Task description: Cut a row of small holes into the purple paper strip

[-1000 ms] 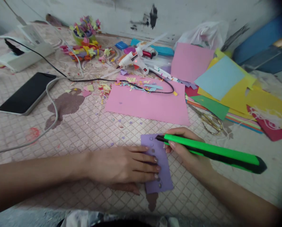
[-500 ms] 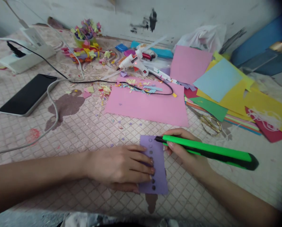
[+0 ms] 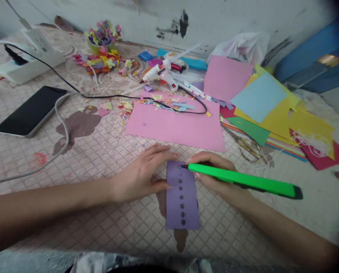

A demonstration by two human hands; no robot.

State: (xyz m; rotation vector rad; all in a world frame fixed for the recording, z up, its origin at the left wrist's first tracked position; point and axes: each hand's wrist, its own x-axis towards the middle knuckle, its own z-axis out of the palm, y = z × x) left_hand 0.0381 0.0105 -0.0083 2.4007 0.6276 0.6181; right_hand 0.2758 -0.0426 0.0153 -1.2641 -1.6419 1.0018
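Observation:
A purple paper strip (image 3: 188, 197) lies on the quilted cloth, with a column of several small round holes or marks down it. My right hand (image 3: 215, 170) grips a green cutter (image 3: 243, 180) just right of the strip's top; the cutter's dark tip is at the topmost circle. At the strip's left edge, my left hand (image 3: 142, 172) has its fingers apart, thumb touching the edge and fingertips near the upper left corner. It holds nothing.
Pink paper (image 3: 175, 129) with scraps lies ahead, a white glue gun (image 3: 160, 76) behind it. Gold-handled scissors (image 3: 247, 148) and coloured sheets (image 3: 260, 96) are right. A phone (image 3: 30, 112), cables and power strip (image 3: 30, 64) are left.
My left hand has slid off the strip's middle, up and left to its upper left edge, uncovering the marks. The cutter's tip has shifted slightly left, onto the top circle.

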